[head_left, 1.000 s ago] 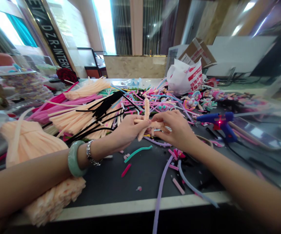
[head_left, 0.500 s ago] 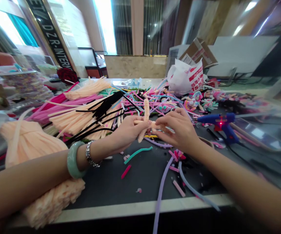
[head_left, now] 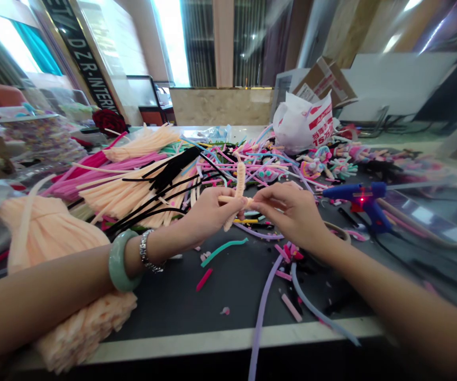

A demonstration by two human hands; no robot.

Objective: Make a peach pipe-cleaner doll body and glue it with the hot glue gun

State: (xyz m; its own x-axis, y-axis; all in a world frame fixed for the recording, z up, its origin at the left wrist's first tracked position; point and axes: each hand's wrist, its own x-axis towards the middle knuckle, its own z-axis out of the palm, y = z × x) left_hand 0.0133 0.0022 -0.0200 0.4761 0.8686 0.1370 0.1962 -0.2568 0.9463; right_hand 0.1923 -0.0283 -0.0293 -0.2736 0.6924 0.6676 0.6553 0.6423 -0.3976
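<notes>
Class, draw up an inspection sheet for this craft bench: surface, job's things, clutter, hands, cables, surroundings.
Surface: dark bench top with a pale front edge.
Job's things: peach pipe-cleaner piece, held between both hands.
Clutter: peach pipe-cleaner bundles, black pipe cleaners, teal offcut, lilac pipe cleaner.
Grippers: left hand and right hand both pinch the piece.
Cables: black cord near the blue hot glue gun, its red light lit.
Surroundings: white plastic bag, cardboard box.
</notes>
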